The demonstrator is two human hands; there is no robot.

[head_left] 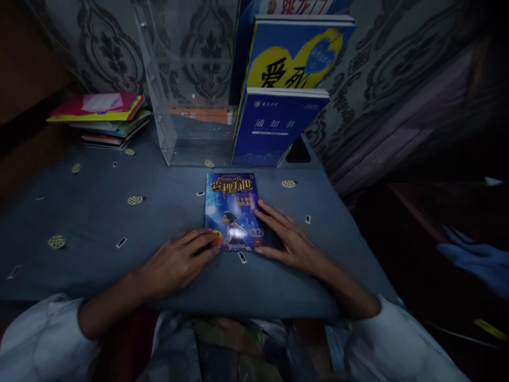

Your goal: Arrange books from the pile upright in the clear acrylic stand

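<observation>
A small blue paperback book (pixel 234 212), with gold Chinese lettering and a cartoon figure on its cover, lies closed and flat on the table. My left hand (pixel 178 260) has its fingers drawn together at the book's lower left corner, thumb and fingertips pinching that corner. On the other side, my right hand (pixel 288 239) rests with fingers stretched out against the right edge. Its thumb is apart from the fingers and touches the lower right corner. Whatever is under the book is hidden.
Behind the book stands a clear acrylic rack (pixel 199 151), holding a blue booklet (pixel 278 124) and a blue-and-yellow book (pixel 294 53) upright. A dark phone-like object (pixel 299 150) lies beside it. Stacked books (pixel 107 119) sit at the back left. The patterned tablecloth (pixel 91 207) ends at the right.
</observation>
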